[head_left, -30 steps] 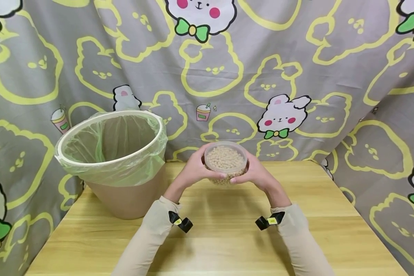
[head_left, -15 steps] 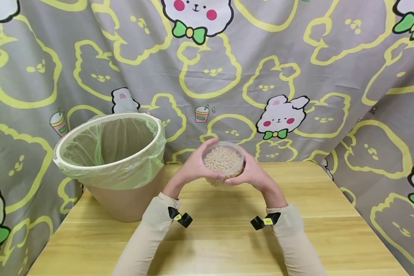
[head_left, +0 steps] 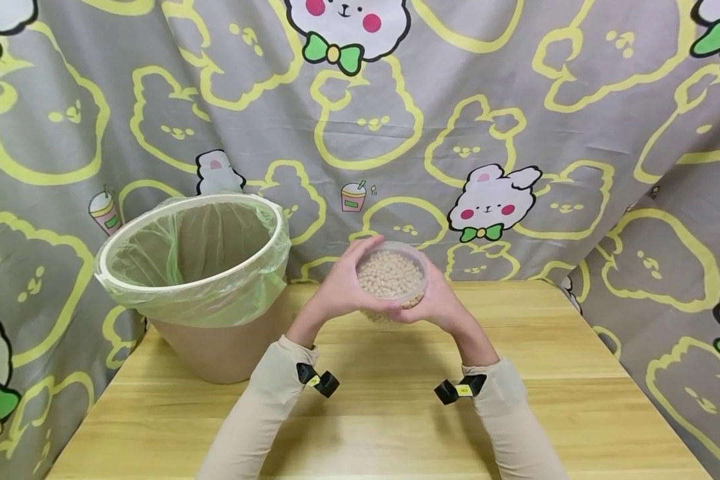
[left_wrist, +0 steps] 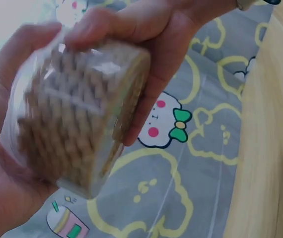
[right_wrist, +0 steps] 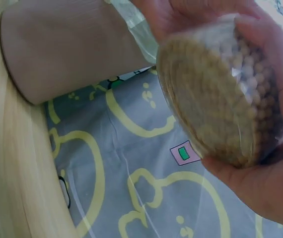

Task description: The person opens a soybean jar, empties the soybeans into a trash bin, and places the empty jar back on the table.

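Note:
Both hands hold a clear round plastic tub full of small beige beans, which look like soybeans, above the table. My left hand curls round the tub's left side, its thumb across the front. From the other side my right hand grips it, the thumbs meeting in front. In the left wrist view the tub is tilted, with beans packed against its wall. The right wrist view shows the tub's round base. I cannot tell whether a lid covers the top.
A brown waste bin stands on the left of the wooden table. A pale green bag lines it, folded over under a white ring. A grey cartoon-print curtain hangs along the back and sides.
Both hands keep their hold on the tub, which has shifted slightly and turned a little. The fingers have moved somewhat, and the thumbs have come closer together. The bin stays put.

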`<action>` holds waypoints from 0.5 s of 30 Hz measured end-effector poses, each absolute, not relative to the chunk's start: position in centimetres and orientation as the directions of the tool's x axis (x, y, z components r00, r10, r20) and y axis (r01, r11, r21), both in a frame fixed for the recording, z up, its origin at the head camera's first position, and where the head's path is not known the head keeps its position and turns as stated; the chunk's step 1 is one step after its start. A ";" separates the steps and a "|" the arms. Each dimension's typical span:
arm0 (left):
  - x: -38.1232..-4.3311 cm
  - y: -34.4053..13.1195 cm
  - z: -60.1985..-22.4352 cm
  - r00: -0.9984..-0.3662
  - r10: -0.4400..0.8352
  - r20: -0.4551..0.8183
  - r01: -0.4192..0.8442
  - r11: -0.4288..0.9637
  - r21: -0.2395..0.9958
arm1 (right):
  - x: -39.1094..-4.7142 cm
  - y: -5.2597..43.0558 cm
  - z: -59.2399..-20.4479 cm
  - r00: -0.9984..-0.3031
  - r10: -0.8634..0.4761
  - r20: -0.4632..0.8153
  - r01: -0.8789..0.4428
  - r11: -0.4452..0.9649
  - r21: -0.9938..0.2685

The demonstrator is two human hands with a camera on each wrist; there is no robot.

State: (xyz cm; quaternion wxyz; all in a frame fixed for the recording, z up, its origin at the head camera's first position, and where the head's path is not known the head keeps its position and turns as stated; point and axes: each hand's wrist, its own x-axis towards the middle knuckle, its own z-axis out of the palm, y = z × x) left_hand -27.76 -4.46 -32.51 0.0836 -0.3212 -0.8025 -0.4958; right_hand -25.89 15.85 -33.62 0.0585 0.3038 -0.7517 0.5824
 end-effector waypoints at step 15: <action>-27.5 -4.3 -31.2 -0.797 0.447 0.406 0.570 0.334 0.750 | -25.4 16.3 -33.3 -0.827 -0.300 0.475 -0.530 0.137 -0.837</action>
